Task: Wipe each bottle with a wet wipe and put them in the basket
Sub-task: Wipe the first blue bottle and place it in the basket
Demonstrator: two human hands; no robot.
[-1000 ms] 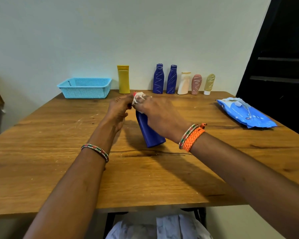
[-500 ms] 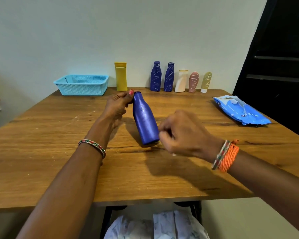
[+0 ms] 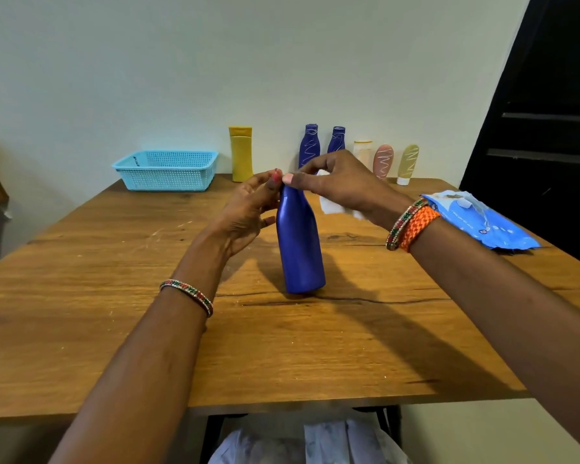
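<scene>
At the middle of the wooden table [image 3: 81,296], a blue bottle [image 3: 300,249] stands on its base, tilted slightly away from us. We hold its neck at the top with both hands: the left hand [image 3: 248,212] pinches it from the left with curled fingertips, the lower fingers loosely spread beside the shoulder, while the right hand [image 3: 342,185] meets it from the right with thumb and forefinger. A white wet wipe [image 3: 332,204] hangs beneath the right palm; we cannot tell which fingers retain it. Along the far edge, against the wall, stand a yellow bottle [image 3: 241,154], two more blue bottles [image 3: 310,142], a white bottle [image 3: 362,150], a pink tube [image 3: 383,160] and an olive tube [image 3: 407,162]. Left of the yellow bottle sits the light-blue basket [image 3: 164,177]. At right lies the blue wipes pack [image 3: 482,222].
</scene>
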